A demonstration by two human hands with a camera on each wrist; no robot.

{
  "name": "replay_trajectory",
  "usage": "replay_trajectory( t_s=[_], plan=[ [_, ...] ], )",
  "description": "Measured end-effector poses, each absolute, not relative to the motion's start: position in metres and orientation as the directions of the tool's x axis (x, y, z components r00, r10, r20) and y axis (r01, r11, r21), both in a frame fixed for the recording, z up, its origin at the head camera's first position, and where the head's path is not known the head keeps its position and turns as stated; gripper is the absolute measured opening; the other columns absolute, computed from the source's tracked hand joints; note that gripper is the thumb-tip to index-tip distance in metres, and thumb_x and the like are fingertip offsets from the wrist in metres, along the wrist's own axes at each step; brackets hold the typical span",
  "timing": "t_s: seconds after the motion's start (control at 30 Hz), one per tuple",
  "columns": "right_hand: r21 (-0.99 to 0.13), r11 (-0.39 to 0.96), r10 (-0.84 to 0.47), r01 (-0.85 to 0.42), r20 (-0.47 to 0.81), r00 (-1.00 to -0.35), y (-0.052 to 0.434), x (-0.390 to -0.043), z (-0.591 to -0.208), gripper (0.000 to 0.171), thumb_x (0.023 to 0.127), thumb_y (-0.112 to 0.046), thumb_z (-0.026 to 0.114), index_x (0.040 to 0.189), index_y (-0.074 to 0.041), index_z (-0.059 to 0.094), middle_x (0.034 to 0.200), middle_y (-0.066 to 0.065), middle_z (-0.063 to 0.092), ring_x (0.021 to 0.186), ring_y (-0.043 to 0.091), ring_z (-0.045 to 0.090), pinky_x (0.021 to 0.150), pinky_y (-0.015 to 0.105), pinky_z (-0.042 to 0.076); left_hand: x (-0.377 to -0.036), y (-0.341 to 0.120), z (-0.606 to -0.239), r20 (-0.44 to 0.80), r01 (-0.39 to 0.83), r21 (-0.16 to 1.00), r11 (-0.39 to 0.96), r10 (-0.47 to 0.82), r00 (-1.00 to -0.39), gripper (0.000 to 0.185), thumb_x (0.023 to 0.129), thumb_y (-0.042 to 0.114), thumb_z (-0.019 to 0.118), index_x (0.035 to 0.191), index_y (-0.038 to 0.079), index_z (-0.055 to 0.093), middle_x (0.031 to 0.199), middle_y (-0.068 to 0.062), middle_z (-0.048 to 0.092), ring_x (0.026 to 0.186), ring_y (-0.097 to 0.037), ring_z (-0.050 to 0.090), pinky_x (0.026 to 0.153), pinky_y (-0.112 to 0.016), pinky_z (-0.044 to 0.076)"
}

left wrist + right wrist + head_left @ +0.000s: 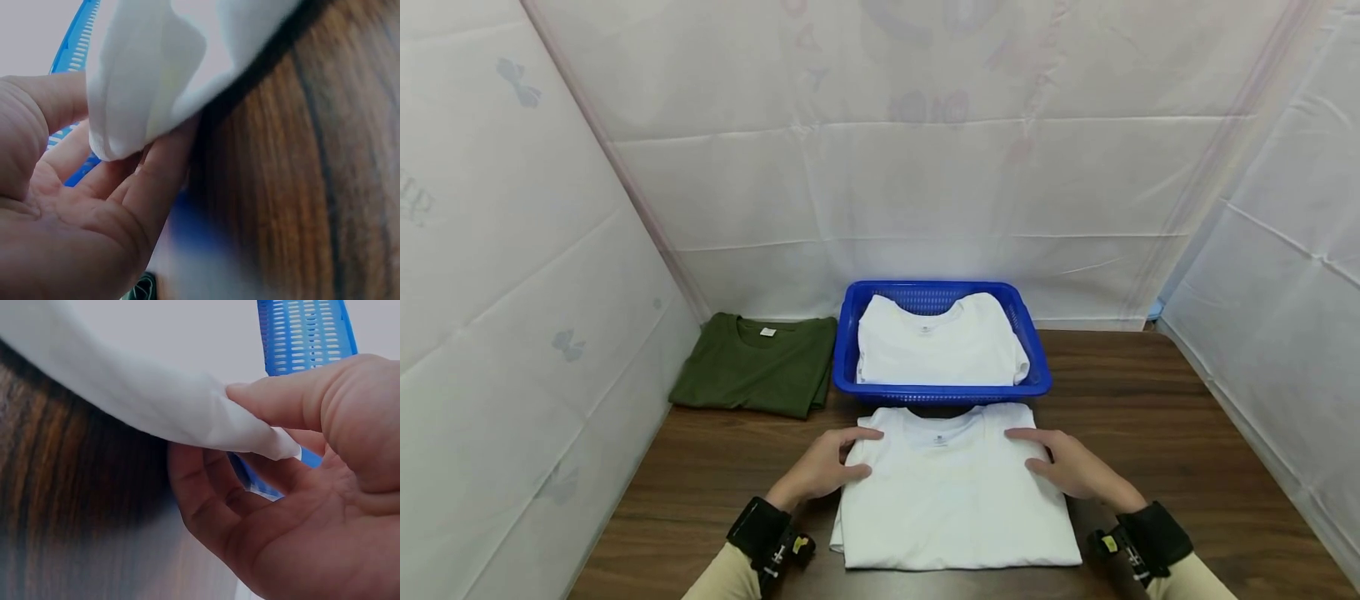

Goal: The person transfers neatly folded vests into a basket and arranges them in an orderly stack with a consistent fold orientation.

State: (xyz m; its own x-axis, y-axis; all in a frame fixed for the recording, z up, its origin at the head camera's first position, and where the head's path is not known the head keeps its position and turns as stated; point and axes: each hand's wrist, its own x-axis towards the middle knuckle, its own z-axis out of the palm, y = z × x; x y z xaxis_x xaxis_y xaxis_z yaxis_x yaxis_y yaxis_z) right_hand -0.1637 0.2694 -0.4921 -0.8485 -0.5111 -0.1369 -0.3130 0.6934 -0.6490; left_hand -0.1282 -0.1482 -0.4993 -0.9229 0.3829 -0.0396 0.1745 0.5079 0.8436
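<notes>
A folded white T-shirt [955,500] lies on the wooden table [1157,417] in front of me. My left hand [857,454] grips its upper left edge. In the left wrist view the fingers [156,181] lie under the cloth [150,75] and the thumb sits beside it. At the upper right edge my right hand [1028,450] pinches the shirt. The right wrist view has the thumb [281,400] on top of the cloth [156,406] and the fingers [200,487] beneath it.
A blue plastic basket [848,333] stands just behind the shirt, holding another folded white T-shirt [936,346]. To its left lies a folded dark green T-shirt [752,375]. White sheeting walls in the table on three sides.
</notes>
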Motion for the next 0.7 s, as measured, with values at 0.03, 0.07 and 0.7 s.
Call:
replay_trajectory(
  t_s=[0.03,0.07,0.7],
  plan=[
    [-0.647,0.692,-0.515,-0.321,-0.131,-0.847,0.270,-0.163,-0.492,0.051,0.097,0.000,0.066,0.146,-0.011,0.059,0.137,0.021,0.058,0.084,0.019,0.054,0.068,0.029,0.042,-0.128,-0.148,-0.499,-0.038,0.173,0.844,0.509,0.377,-0.925,0.046,0.090,0.004,0.078,0.134,0.014,0.069,0.142,-0.012,0.061,0.138,-0.036,0.049,0.108,-0.058,0.042],
    [-0.647,0.690,-0.519,-0.326,-0.128,-0.845,0.270,-0.163,-0.492,0.052,0.097,0.000,0.066,0.147,-0.011,0.058,0.139,0.022,0.057,0.083,0.018,0.053,0.068,0.028,0.042,-0.127,-0.148,-0.499,-0.036,0.171,0.844,0.508,0.373,-0.927,0.046,0.090,0.004,0.078,0.134,0.015,0.069,0.142,-0.011,0.061,0.138,-0.037,0.048,0.108,-0.059,0.041],
    [-0.641,0.601,-0.596,-0.478,0.039,-0.802,0.284,-0.144,-0.471,0.064,0.094,0.006,0.068,0.152,-0.013,0.052,0.141,0.018,0.058,0.094,0.013,0.056,0.071,0.025,0.044,-0.120,-0.164,-0.476,-0.015,0.193,0.893,0.405,0.457,-0.889,0.044,0.093,0.006,0.076,0.135,0.020,0.069,0.142,-0.003,0.062,0.123,-0.018,0.057,0.076,-0.026,0.053]
  ],
)
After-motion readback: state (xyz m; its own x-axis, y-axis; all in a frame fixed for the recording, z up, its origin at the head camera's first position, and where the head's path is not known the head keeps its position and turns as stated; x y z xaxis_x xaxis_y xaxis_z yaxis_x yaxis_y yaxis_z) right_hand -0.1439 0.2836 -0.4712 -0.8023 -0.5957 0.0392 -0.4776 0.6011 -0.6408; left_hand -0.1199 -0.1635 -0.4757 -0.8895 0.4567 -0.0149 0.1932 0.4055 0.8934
